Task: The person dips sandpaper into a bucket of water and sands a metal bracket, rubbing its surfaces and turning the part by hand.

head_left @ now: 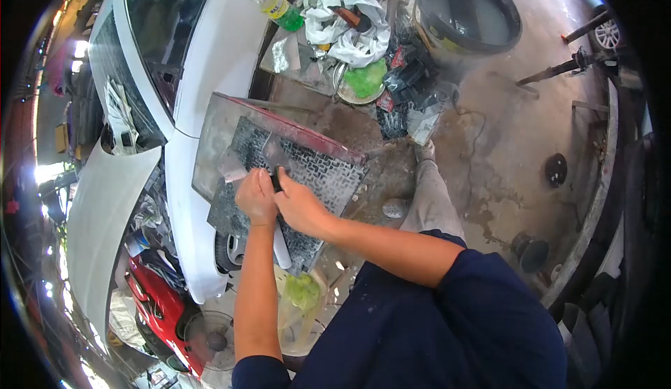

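Observation:
Over a dark patterned sheet [321,179] on a boxy stand, my two hands meet close together. My right hand [299,206] is closed round the dark handle of a flat-bladed scraper [277,153], whose blade points away from me. Beside it on the left, my left hand [257,195] is closed, with a small pale flat piece [232,167] at its fingertips. A white cylindrical object [281,249] lies on the sheet below my hands, partly hidden by my forearm.
A white car [217,46] stands close on the left. Beyond the stand are a green-bottomed bottle [281,11], white cloth [370,43], a plate with green material [365,81] and a large dark tub [467,11]. A clear bag [302,301] is nearer me.

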The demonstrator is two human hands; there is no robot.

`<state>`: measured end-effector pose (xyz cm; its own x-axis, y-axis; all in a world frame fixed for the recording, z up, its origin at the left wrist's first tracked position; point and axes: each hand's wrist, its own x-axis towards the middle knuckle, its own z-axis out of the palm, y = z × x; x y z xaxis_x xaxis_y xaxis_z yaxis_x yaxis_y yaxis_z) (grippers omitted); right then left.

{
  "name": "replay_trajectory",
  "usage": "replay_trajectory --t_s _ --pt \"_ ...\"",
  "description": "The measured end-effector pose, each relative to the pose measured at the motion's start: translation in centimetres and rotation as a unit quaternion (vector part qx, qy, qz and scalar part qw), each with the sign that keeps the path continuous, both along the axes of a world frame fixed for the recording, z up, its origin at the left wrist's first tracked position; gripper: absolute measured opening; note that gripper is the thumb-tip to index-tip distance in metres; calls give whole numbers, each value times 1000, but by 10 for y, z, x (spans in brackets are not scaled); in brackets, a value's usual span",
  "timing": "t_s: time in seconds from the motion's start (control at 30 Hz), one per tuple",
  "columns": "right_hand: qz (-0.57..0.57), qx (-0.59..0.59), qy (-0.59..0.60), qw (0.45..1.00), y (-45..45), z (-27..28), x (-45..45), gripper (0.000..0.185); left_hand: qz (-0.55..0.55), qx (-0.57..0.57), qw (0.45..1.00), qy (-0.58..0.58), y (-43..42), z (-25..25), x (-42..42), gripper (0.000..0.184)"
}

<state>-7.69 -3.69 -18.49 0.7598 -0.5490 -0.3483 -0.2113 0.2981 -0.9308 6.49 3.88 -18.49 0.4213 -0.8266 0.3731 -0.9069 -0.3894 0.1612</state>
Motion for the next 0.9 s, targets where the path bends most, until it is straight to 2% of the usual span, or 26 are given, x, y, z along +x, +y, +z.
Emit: replay_trajectory --t_s 0.07,0.17,0.3,0.33,0.43,0.5,0.53,0.57,0.63,0.67,0.7,0.77,0.8,0.9 --pt "24 3 3 1000 8 15 -7 70 1 10 1000 4 3 3 -1 28" --pt "-45 1 -5 999 17 -27 14 70 -1 1 1000 -10 3 -1 3 28" --pt "-18 -17 -6 1000 19 -5 2 70 -7 -5 1000 -2 6 2 -1 27" --pt "-67 -33 -6 997 18 -15 7 66 -1 -2 1000 -3 4 3 -2 27" --pt "-13 165 -71 984 -6 -28 7 61 11 -11 1000 9 2 6 -4 24" --pt "3 188 -101 977 -14 -19 -10 32 9 -39 999 9 3 8 -6 23" --pt "28 220 -99 970 -25 -5 -28 15 15 -47 995 85 6 9 -4 23" --pt "53 253 -95 961 -34 3 -46 3 5 -106 992 66 8 16 -9 23" --pt "-4 278 -101 955 -50 4 -80 14 -14 -219 975 23 11 33 -23 24" --pt "-34 303 -87 948 -62 16 -99 17 29 -233 971 47 27 25 -26 27" --pt "-66 328 -72 940 -75 32 -121 21 75 -216 971 70 41 23 -32 29" --pt "-121 349 -126 921 -93 36 -165 24 164 -179 962 122 61 18 -45 36" --pt "-169 345 -124 915 -101 38 -184 25 199 -150 957 146 67 13 -50 48" --pt "-256 313 -143 903 -126 44 -229 23 271 -128 914 271 74 0 -52 54"
